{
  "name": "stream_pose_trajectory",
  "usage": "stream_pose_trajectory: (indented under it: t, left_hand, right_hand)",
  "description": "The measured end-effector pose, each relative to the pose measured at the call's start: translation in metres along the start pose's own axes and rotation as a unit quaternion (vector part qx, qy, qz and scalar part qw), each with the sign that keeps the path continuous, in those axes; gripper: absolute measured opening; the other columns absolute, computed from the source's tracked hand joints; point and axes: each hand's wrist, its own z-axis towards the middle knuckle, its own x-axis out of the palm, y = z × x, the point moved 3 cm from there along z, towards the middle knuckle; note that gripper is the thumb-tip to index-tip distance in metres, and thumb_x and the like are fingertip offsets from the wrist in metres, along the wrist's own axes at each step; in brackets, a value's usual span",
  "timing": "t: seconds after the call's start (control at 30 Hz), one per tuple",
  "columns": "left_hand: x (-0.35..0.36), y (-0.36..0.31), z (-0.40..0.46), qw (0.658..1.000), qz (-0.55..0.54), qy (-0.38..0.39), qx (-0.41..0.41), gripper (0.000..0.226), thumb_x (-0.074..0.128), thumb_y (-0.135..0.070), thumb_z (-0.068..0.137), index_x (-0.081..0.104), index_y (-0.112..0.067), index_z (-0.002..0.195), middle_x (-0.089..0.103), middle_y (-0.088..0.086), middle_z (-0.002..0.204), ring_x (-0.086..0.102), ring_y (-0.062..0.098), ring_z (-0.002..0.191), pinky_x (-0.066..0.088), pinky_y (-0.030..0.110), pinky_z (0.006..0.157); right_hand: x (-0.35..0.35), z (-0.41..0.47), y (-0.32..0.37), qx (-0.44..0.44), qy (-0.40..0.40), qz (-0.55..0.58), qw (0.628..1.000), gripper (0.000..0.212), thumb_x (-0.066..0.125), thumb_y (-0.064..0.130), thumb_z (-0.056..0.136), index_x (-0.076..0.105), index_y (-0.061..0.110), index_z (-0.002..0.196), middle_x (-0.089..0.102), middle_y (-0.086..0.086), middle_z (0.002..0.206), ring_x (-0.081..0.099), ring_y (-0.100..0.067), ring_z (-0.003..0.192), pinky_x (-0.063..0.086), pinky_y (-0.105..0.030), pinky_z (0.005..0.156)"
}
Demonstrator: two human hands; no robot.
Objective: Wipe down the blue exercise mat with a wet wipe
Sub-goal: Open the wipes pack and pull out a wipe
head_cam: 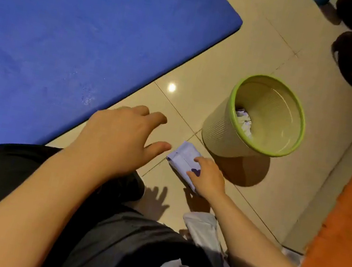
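Head view: we saw mat flat on floor, filling far-left part, near edge running past our knee. Right hand rested on wipe pack, fingers bent over it, pack lying on floor between mat edge and bin. Left hand hovered near pack, fingers spread, holding nothing. Bin held crumpled white wipes. We judged some wiping likely done already; faint marks showed on mat near its edge, so fresh wipe and more passes probably left.
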Motion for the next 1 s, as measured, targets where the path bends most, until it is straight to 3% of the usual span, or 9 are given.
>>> stream_pose_trajectory:
  t: [0.17,0.27,0.4,0.5,0.6,0.67,0.73,0.87,1.0]
  left_hand:
    - [0.033,-0.016,-0.021,1.000,0.020,0.005,-0.010,0.057,0.025,-0.063,0.091,0.033,-0.040,0.143,0.053,-0.013,0.121,0.056,0.010,0.109,0.030,0.019,0.056]
    - [0.049,-0.027,-0.031,0.999,0.002,0.013,-0.033,0.054,0.024,-0.063,0.092,0.038,-0.042,0.140,0.055,-0.013,0.117,0.058,0.010,0.104,0.039,0.020,0.060]
    - [0.072,-0.050,-0.036,0.998,-0.007,0.049,-0.033,0.044,0.044,-0.056,0.088,0.066,-0.029,0.116,0.065,-0.008,0.087,0.064,0.017,0.069,0.033,0.023,0.045]
    - [0.082,-0.057,-0.041,0.999,0.008,0.040,-0.025,0.046,0.042,-0.056,0.086,0.069,-0.027,0.109,0.063,-0.009,0.078,0.062,0.015,0.060,0.030,0.019,0.041]
    - [0.075,-0.069,-0.043,0.998,0.004,0.047,-0.042,0.047,0.036,-0.056,0.093,0.062,-0.031,0.123,0.062,-0.011,0.089,0.062,0.013,0.073,0.035,0.022,0.048]
    - [0.075,-0.069,-0.043,0.998,0.003,0.043,-0.051,0.052,0.027,-0.060,0.093,0.044,-0.039,0.137,0.055,-0.014,0.103,0.054,0.008,0.085,0.035,0.018,0.057]
    - [0.072,-0.067,-0.040,0.995,0.014,0.072,-0.065,0.058,0.024,-0.063,0.088,0.037,-0.042,0.140,0.046,-0.015,0.100,0.048,0.006,0.086,0.030,0.016,0.056]
    - [0.073,-0.061,-0.039,0.993,0.024,0.086,-0.070,0.052,0.027,-0.062,0.092,0.037,-0.043,0.139,0.041,-0.015,0.097,0.046,0.006,0.086,0.039,0.022,0.066]
    - [0.071,-0.060,-0.034,0.995,-0.004,0.075,-0.066,0.047,0.030,-0.057,0.095,0.040,-0.040,0.139,0.055,-0.015,0.114,0.056,0.008,0.102,0.046,0.023,0.076]
  right_hand:
    - [0.042,0.018,-0.026,-0.023,0.035,-0.029,0.999,0.053,0.063,0.040,0.092,0.045,0.014,0.134,0.046,-0.013,0.138,0.043,-0.033,0.124,0.037,-0.038,0.089]
    - [0.072,0.019,-0.033,-0.032,0.012,-0.048,0.998,0.053,0.066,0.038,0.091,0.045,0.009,0.131,0.029,-0.021,0.151,0.026,-0.038,0.140,0.026,-0.046,0.110]
    - [0.096,0.025,-0.040,-0.022,-0.081,-0.003,0.997,0.035,0.065,0.007,0.090,0.053,0.003,0.122,0.036,-0.023,0.150,0.023,-0.035,0.146,0.012,-0.048,0.118]
    - [0.098,0.033,-0.046,-0.020,-0.100,0.020,0.995,0.028,0.056,-0.006,0.089,0.057,0.002,0.115,0.038,-0.020,0.150,0.025,-0.031,0.146,0.008,-0.043,0.119]
    - [0.090,0.030,-0.057,-0.039,-0.146,0.061,0.987,0.018,0.064,-0.012,0.082,0.064,-0.005,0.099,0.059,-0.025,0.129,0.051,-0.036,0.129,0.030,-0.042,0.111]
    - [0.078,0.030,-0.062,-0.032,-0.191,0.075,0.978,0.021,0.075,-0.017,0.068,0.066,-0.003,0.081,0.070,-0.022,0.091,0.069,-0.035,0.089,0.051,-0.035,0.076]
    - [0.065,0.034,-0.063,-0.038,-0.172,0.067,0.982,0.026,0.076,-0.019,0.061,0.062,0.001,0.068,0.063,-0.017,0.068,0.064,-0.035,0.065,0.047,-0.036,0.050]
    - [0.040,0.040,-0.057,-0.055,-0.190,0.014,0.980,0.028,0.074,-0.020,0.060,0.059,0.003,0.068,0.060,-0.015,0.070,0.061,-0.035,0.070,0.050,-0.038,0.057]
    - [0.023,0.045,-0.057,-0.011,-0.145,0.002,0.989,0.009,0.054,-0.005,0.089,0.060,0.000,0.093,0.062,-0.019,0.099,0.054,-0.036,0.101,0.041,-0.042,0.078]
